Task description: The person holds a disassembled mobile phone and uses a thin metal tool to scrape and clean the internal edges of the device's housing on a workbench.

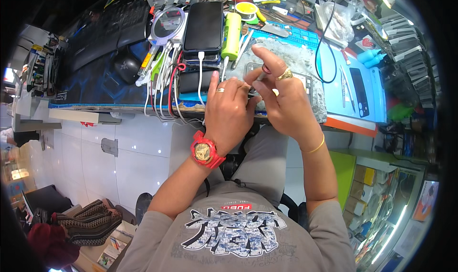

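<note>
At the front edge of the bench my left hand (231, 111) is closed, its fingertips bent down and pressed together over a small spot. My right hand (292, 105) meets it there, thumb and fingers curled inward in a pinch, one finger arched higher. Whatever sits between the fingertips is mostly hidden and too small to name. Beneath both hands lies a worn grey work mat (276, 50), with a flat framed device (305, 83) partly covered by the right hand. Just left of my left hand are a dark flat case (193, 81) and a white charging cable (201, 76).
A black phone (203, 26) is plugged into that cable, beside a lime-green cylinder (231, 36). Further left are bundled cables, a ring-shaped magnifier lamp (168, 25), a mouse (128, 67) and a keyboard (114, 26). A blue mat (377, 88) with another phone (359, 91) lies at right.
</note>
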Demonstrator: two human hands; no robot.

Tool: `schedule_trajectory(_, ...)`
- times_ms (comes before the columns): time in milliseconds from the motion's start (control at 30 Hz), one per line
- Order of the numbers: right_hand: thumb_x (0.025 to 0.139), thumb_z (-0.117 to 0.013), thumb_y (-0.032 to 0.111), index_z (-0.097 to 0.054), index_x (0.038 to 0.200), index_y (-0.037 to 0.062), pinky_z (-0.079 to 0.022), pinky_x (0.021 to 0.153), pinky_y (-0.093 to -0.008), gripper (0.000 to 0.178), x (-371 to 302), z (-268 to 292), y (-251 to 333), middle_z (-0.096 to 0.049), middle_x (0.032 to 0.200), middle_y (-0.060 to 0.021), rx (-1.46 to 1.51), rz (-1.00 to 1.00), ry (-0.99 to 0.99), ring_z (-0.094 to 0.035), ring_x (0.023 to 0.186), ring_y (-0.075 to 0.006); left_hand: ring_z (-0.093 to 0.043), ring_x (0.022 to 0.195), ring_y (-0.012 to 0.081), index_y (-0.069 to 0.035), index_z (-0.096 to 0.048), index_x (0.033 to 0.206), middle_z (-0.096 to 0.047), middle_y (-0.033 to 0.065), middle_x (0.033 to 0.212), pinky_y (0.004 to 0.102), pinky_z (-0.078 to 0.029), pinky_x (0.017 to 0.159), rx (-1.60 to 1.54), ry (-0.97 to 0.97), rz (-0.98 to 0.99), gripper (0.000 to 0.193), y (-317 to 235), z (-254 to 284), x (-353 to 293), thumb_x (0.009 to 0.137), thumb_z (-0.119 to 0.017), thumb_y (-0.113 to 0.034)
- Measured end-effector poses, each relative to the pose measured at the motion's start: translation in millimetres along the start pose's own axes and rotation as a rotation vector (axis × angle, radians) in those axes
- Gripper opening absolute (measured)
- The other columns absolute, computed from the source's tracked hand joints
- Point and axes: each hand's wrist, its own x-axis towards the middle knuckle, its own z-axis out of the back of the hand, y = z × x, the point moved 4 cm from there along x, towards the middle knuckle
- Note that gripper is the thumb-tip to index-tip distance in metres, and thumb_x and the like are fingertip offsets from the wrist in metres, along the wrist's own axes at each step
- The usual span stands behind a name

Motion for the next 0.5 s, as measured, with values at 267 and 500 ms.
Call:
schedule_trajectory(267,0.094,-0.073,-0.004,-0.049,0.156,0.0086,-0.060,0.077,-0.0352,0.068,0.9,3.9,0.8,-0.075,0.090,-0.0128,-0.124,-0.042,0.057,-0.078,0.086,-0.0248,-0.068,0.102,0.0306,-0.001,-0.071,0.108,-0.066,0.0108,0.102,0.0615,-0.040,0.119,0.029,0.006,-0.004,0.026,0.9,-0.4,0.8,0.088,-0.080,-0.015)
schedule_trajectory(500,0.092,-0.071,-0.004,-0.046,0.153,-0.0006,-0.060,0.076,-0.0452,0.067,0.6,4.5,8.1,-0.076,0.101,-0.0183,-0.078,0.020,0.102,-0.074,0.083,-0.0368,-0.069,0.106,0.0338,-0.002,-0.071,0.107,-0.069,0.0110,0.109,0.0628,-0.038,0.120,0.013,0.000,0.022,0.025,2.4,-2.1,-0.6,0.083,-0.077,-0.005)
